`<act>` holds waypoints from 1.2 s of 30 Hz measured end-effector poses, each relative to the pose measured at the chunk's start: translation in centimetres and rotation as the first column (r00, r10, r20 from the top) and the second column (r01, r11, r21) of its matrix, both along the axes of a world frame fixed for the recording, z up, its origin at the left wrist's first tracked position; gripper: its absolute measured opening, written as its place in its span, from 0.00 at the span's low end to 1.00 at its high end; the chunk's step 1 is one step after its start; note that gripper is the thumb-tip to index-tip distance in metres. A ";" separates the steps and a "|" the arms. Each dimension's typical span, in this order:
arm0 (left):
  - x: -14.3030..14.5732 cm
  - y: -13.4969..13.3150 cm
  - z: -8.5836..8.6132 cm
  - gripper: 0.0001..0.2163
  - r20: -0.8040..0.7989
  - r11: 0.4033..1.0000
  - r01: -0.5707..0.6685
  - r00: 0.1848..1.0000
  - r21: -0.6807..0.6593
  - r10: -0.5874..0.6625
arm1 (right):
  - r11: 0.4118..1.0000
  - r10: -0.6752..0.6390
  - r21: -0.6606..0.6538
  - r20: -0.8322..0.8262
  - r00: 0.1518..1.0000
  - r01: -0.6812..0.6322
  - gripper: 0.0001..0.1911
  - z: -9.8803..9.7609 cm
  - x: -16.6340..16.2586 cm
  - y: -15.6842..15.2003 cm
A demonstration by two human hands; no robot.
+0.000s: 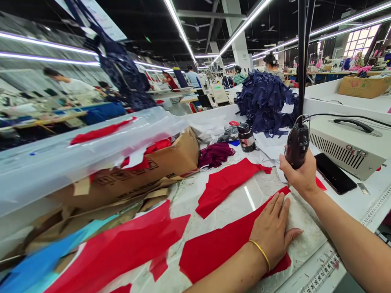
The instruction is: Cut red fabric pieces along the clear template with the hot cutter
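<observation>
Left hand (273,230): laid flat, palm down, on a red fabric piece (226,244) near the front edge of the worktable (360,199); fingers straight and close together, thumb spread out to the side. Thin gold bangle (260,253) at the wrist.

Right hand (301,175): fingers wrapped tight around a dark handheld cutting tool (297,144), held upright just beyond the far tip of the same red piece. Cord runs from the tool's top up along a black pole (302,57).

Red fabric piece: lies on a pale marbled cutting slab (238,199), long and tapering towards the tool.

Second red piece (226,183): further back on the slab, apart from the first.

Larger red sheet (122,248): front left corner, beside light blue material (36,264).

Cardboard box (152,167): left side, torn, red scraps inside; clear plastic sheet (76,150) draped over it.

Maroon fabric bundle (215,154): behind the slab. Dark metal flask (246,137) just beyond it.

Navy fabric heap (264,101): far edge.

Grey control box (345,148): right side, black phone (335,173) lying in front of it. Printed ruler strip (320,276) along the front edge.

Other people at tables in the background, faint.
</observation>
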State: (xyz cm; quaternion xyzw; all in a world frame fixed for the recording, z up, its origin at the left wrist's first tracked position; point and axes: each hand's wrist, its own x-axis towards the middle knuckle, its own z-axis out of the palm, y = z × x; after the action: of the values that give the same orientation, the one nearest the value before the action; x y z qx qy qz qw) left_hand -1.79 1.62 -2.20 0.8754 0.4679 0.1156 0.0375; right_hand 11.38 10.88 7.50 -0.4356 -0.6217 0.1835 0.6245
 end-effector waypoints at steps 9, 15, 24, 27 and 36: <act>0.1 0.0 0.3 0.37 -0.005 1.000 0.020 1.000 -0.016 -0.020 | 1.000 0.005 -0.008 -0.063 0.998 -0.005 0.14 -0.5 0.0 0.4; 0.2 0.1 0.3 0.36 0.014 1.000 0.014 1.000 -0.017 -0.014 | 1.000 -0.005 -0.008 -0.050 0.999 0.004 0.14 -0.5 0.0 0.4; 0.1 0.1 0.7 0.36 -0.006 0.999 0.025 1.000 -0.040 -0.025 | 1.000 -0.024 0.006 -0.104 0.994 0.024 0.14 -0.7 0.1 0.6; 0.4 0.1 0.8 0.36 -0.043 0.999 0.020 0.999 -0.028 -0.022 | 1.000 -0.007 0.022 -0.184 0.983 0.011 0.15 -0.5 0.6 0.5; -1.3 -0.7 5.6 0.29 -0.103 0.998 0.019 0.994 -0.060 -0.025 | 0.997 0.057 0.053 -0.216 0.975 -0.047 0.14 0.2 1.7 -2.0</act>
State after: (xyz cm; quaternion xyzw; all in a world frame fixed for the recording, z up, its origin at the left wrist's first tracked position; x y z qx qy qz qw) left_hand -3.09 0.92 3.45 0.8837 0.4629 0.0558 0.0402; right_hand 13.06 8.88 7.66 -0.3814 -0.5653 0.2314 0.6938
